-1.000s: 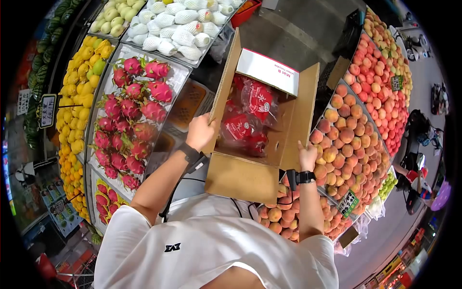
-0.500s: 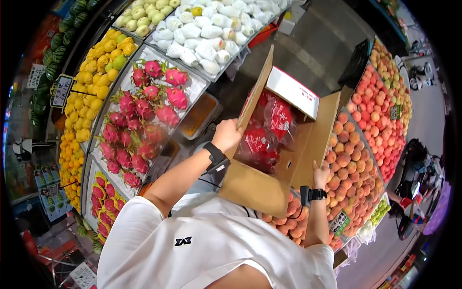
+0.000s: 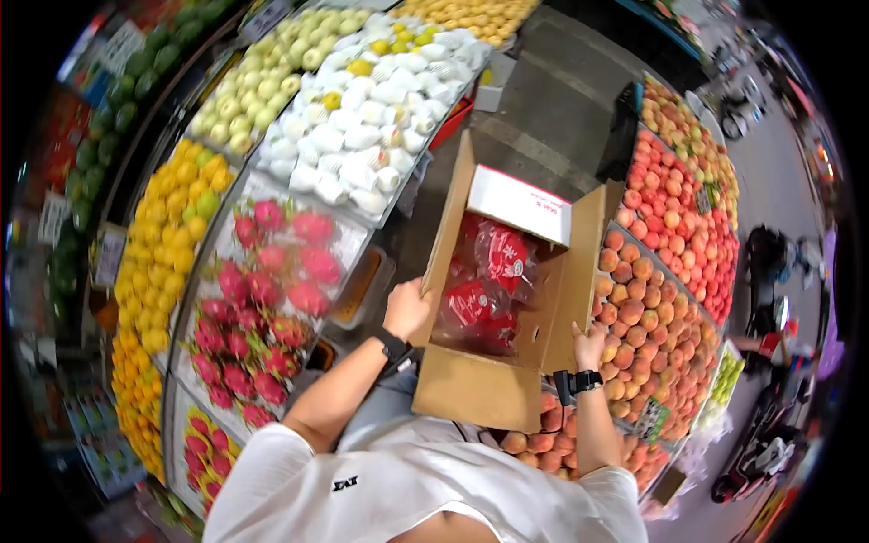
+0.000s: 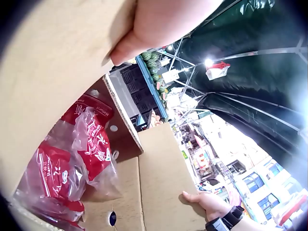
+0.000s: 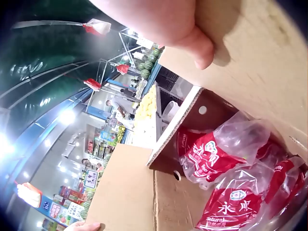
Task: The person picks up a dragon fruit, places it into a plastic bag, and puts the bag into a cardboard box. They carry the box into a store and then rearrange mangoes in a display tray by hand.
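Observation:
An open cardboard box [image 3: 478, 391] hangs in front of the white-shirted torso, flaps spread. The left hand [image 3: 407, 309] grips its left side flap, and the right hand [image 3: 588, 346] pinches the right side flap. Inside lie several red-printed clear plastic packages [image 3: 503, 258]; a white printed flap [image 3: 520, 205] stands at the far end. In the left wrist view the left thumb [image 4: 126, 48] presses on the cardboard, with red packages [image 4: 57, 175] below. The right wrist view has the right thumb [image 5: 199, 48] against a flap, and packages [image 5: 231, 207] in the box.
Dragon fruit [image 3: 262, 290] fill a tray at the left, beside yellow fruit [image 3: 163, 262] and foam-wrapped fruit [image 3: 362, 136]. Peaches [image 3: 647, 326] and redder fruit [image 3: 674, 213] line the right side. A grey floor aisle [image 3: 552, 109] runs ahead; scooters [image 3: 765, 452] stand far right.
The head view has shifted, bringing more of the far fruit trays into sight. Box and hands swung right in the picture, then back left and lower; both hands keep their hold on the flaps.

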Tool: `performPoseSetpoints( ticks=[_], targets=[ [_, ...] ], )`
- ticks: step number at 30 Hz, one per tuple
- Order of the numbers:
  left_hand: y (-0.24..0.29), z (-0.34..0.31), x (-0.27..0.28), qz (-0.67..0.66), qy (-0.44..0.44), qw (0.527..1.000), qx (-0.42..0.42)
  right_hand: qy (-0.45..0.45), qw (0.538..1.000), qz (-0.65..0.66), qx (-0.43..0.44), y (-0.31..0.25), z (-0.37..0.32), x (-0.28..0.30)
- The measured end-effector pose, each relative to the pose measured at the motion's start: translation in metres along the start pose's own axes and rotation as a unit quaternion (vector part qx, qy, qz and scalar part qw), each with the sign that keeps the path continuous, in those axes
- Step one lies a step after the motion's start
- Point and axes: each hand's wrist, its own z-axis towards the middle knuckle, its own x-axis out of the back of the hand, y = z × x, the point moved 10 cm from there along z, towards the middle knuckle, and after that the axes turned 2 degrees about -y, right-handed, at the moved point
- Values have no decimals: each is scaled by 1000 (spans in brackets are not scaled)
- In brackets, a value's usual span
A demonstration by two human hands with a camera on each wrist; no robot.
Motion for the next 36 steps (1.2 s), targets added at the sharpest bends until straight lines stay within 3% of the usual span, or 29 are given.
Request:
performPoseSetpoints(
  ticks=[2,3,4,6,7,8,10,12,14,15,16,18,19,20,22,24,26,27,29,32,33,35,36],
  targets=[
    [-26,2,-4,22,-31,999,18,-38,985,-120,-120,-28,-23,-2],
    [-38,2,-5,30,-40,999,21,-60,965,-217,-132,-50,-30,-2],
    [-48,3,-5,34,-43,998,28,-22,995,-70,-61,-1,-27,-19],
    [-62,1,-4,12,-44,998,36,-42,976,-175,-123,47,-29,-32],
    [-65,-3,-3,19,-55,997,51,-69,959,-214,-171,18,-36,-28],
    [-62,-5,-4,10,-41,997,64,-82,959,-220,-156,22,-34,-32],
    [-45,-9,-3,-12,-46,998,46,-65,979,-163,-101,77,-13,-42],
    [-36,-6,-6,20,-58,996,67,-129,986,-28,-105,66,11,-44],
    [-56,2,-15,29,7,998,52,-168,967,-117,-154,56,28,-39],
    [-34,-5,-1,13,43,998,39,-165,981,-92,-35,83,59,-46],
    [-44,-8,-2,19,49,996,79,-155,983,-55,77,103,81,-56],
    [-44,-20,3,31,72,989,126,-191,980,-5,-61,3,42,-47],
    [-46,-24,3,28,81,988,131,-203,975,-40,-81,24,54,-49],
    [-51,-34,7,4,102,985,138,-204,977,4,-65,27,61,-55],
    [-54,-45,8,4,105,985,134,-234,970,19,-54,-25,44,-54],
    [-54,-60,19,-13,137,981,133,-260,964,48,-22,22,96,-67],
    [-65,-65,21,-30,161,976,142,-259,958,121,21,-8,100,-72],
    [-63,-63,23,-33,165,975,143,-268,957,111,31,-24,108,-69],
    [-66,-62,19,-46,174,972,152,-288,955,-39,-50,-32,110,-65],
    [-62,-65,17,-45,172,972,153,-305,949,-75,-18,-48,105,-56],
    [-59,-72,20,-52,166,971,162,-303,953,18,3,-34,113,-61],
    [-59,-74,16,-46,154,974,156,-292,950,-110,3,-52,90,-52],
    [-53,-72,16,-24,150,982,112,-285,955,-38,-65,-49,70,-51]
  ],
)
